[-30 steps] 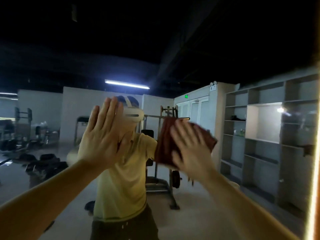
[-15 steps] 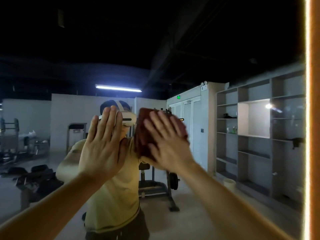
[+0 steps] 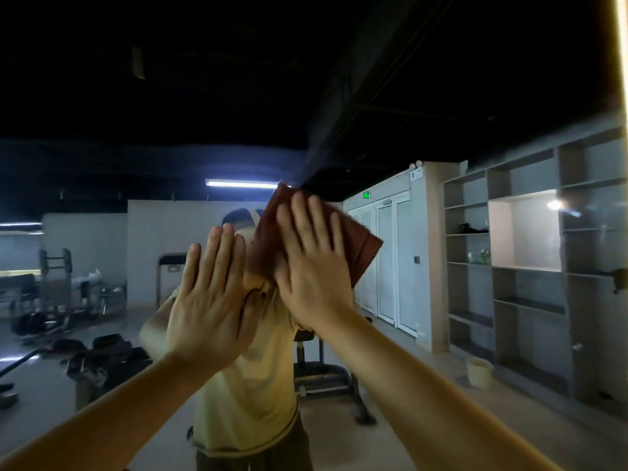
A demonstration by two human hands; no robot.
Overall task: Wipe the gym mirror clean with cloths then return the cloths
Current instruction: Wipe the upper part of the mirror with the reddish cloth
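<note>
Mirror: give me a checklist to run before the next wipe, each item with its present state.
1. Brown cloth pressed flat between right hand and mirror: ok.
2. Right hand's fingers straight and spread over the cloth: ok.
3. Left hand has a cloth: not ok, it is bare, palm flat toward the glass.
4. Free glass to the right, up to the lit edge: ok.
5. Glass free of streaks: cannot tell, the view is dim.
</note>
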